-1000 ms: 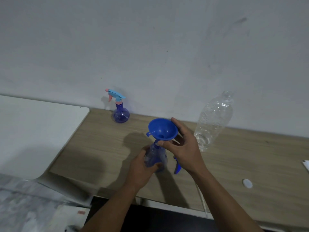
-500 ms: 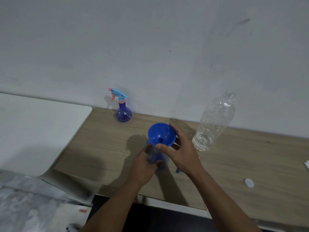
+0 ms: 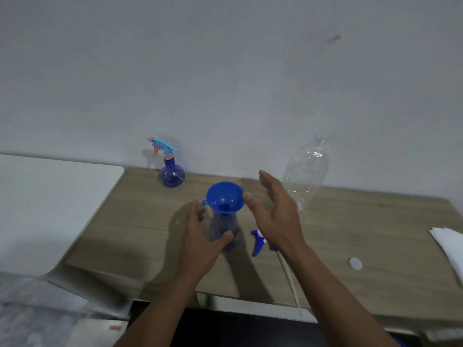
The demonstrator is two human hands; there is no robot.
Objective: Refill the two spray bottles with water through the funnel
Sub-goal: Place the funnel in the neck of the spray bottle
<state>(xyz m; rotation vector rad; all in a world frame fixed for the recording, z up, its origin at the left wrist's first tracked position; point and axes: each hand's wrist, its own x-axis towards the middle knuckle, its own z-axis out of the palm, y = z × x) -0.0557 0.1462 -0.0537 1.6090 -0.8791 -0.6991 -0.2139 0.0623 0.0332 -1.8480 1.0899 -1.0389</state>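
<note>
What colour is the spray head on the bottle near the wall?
The spray head is light blue with pink; head view.

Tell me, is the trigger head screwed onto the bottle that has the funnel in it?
No, the funnel sits in the open neck of the bottle, and the blue trigger head lies on the table beside it.

The wooden surface stands against a pale wall. A white tabletop sits at its left end. White paper lies at the right edge, with a small white disc near it.
</note>
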